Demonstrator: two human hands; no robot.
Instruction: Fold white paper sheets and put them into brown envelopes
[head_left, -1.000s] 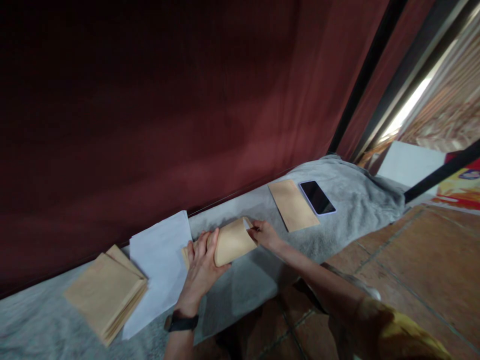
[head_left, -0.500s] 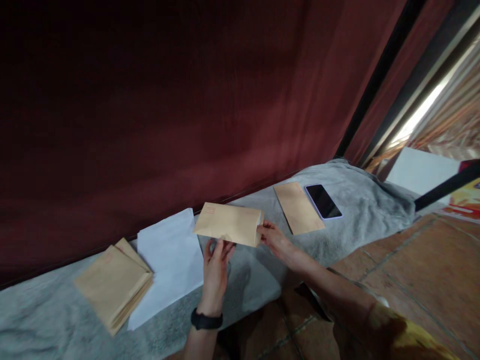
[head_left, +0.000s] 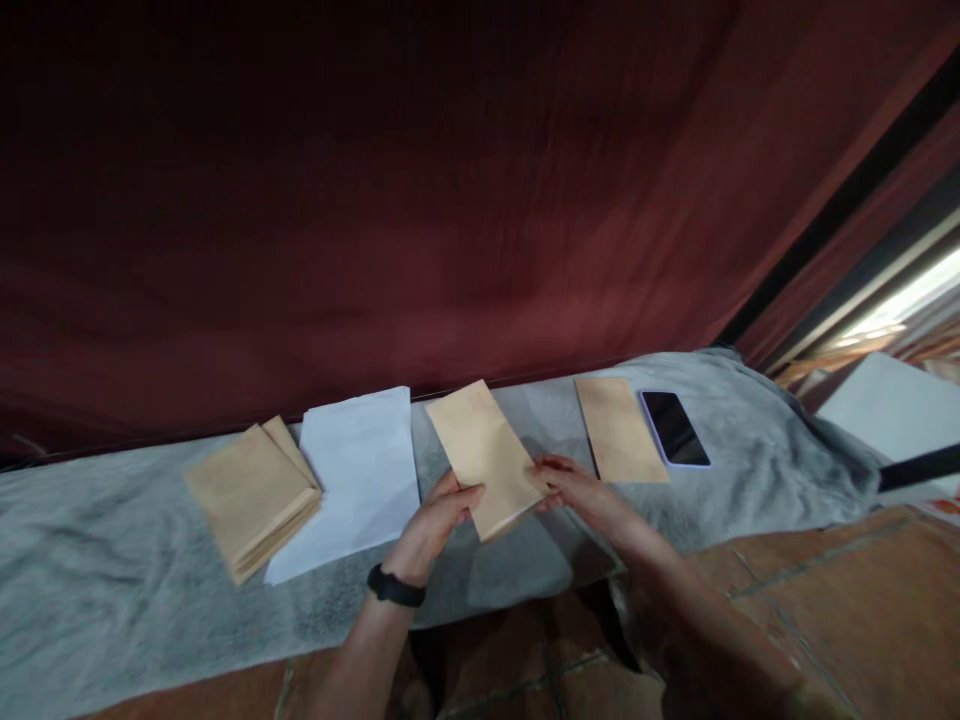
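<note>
Both my hands hold one brown envelope [head_left: 486, 452] just above a grey cloth [head_left: 112, 560]. My left hand [head_left: 437, 522], with a black watch on its wrist, grips the envelope's near left edge. My right hand [head_left: 576, 487] pinches its near right corner. The envelope lies lengthwise away from me, plain side up. A sheet of white paper [head_left: 354, 472] lies to its left. Further left sits a stack of brown envelopes [head_left: 251, 496]. To the right another single brown envelope [head_left: 619, 428] lies flat beside a black phone [head_left: 674, 427].
A dark red curtain [head_left: 420, 200] hangs right behind the cloth. Brown floor tiles [head_left: 840, 610] run along the near side. A white board [head_left: 896, 405] and a black bar [head_left: 919, 466] stand at the far right.
The envelope was bent on the cloth, then lifted and held crosswise. Now it is turned lengthwise and lower, with both hands at its near end. The view has swung left.
</note>
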